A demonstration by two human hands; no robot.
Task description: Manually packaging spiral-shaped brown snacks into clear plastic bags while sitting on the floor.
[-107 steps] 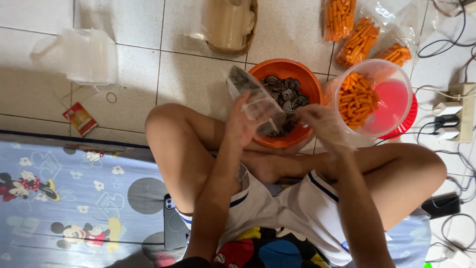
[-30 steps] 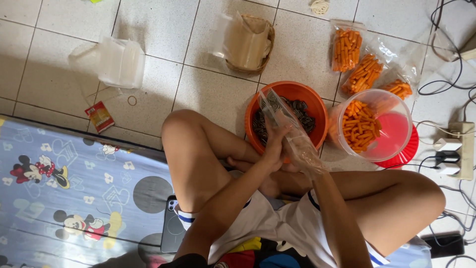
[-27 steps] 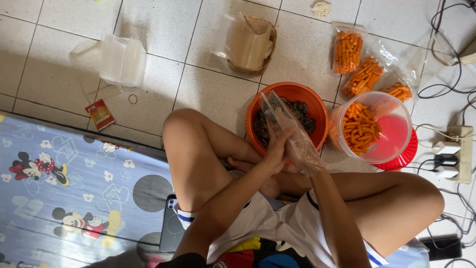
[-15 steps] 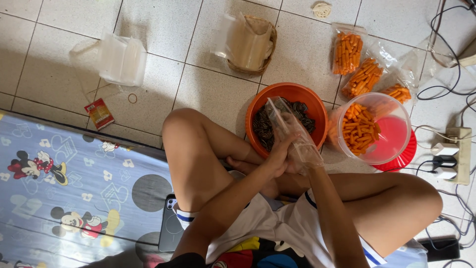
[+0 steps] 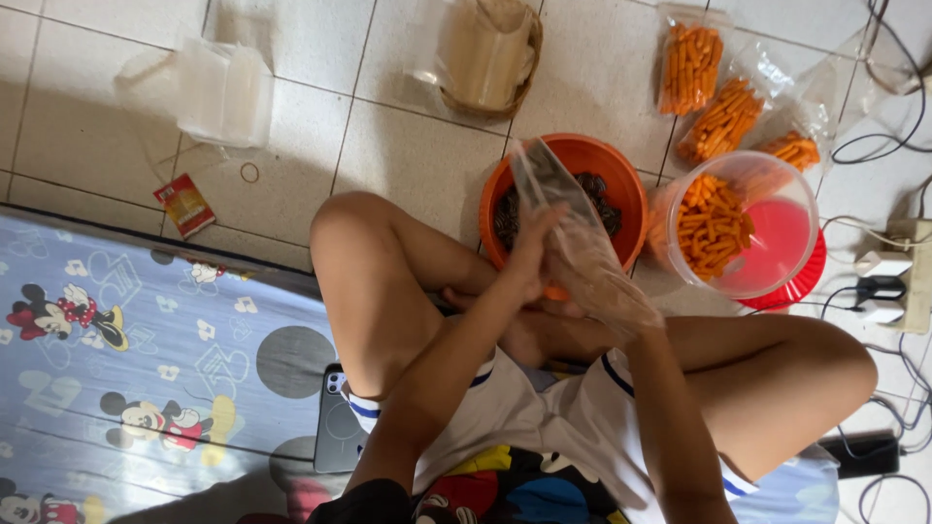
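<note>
The person sits cross-legged on the tiled floor [image 5: 408, 146], at the edge of a cartoon-print mat [image 5: 146, 369] with a dark phone [image 5: 335, 427] lying on it beside the hip. Over the lap, both hands meet on a clear plastic bag [image 5: 563, 223], which stands upright between them with its mouth pointing toward the far bowls. The left hand [image 5: 529, 267] presses its palm and straight fingers against the bag's near side; the right hand [image 5: 607, 296] is closed around the bag's lower part from the other side. Whether anything is inside the bag cannot be told, though a bit of orange shows at its base.

By my reading, the step in hand is handling a single bag, either opening it or squeezing it flat before closing; the next move seems to call for a firm hold on the bag's mouth with one hand while the other is freed.

Just beyond the hands sits an orange bowl [image 5: 621, 165] of dark pieces, and to its right, touching it, a clear tub [image 5: 777, 223] of orange snack sticks. Farther off, near the floor's far right corner, lie three filled bags [image 5: 723, 116] of sticks. At the far left lies a stack of empty clear bags [image 5: 223, 92], and a basket with paper [image 5: 490, 58] sits in the far middle.
</note>
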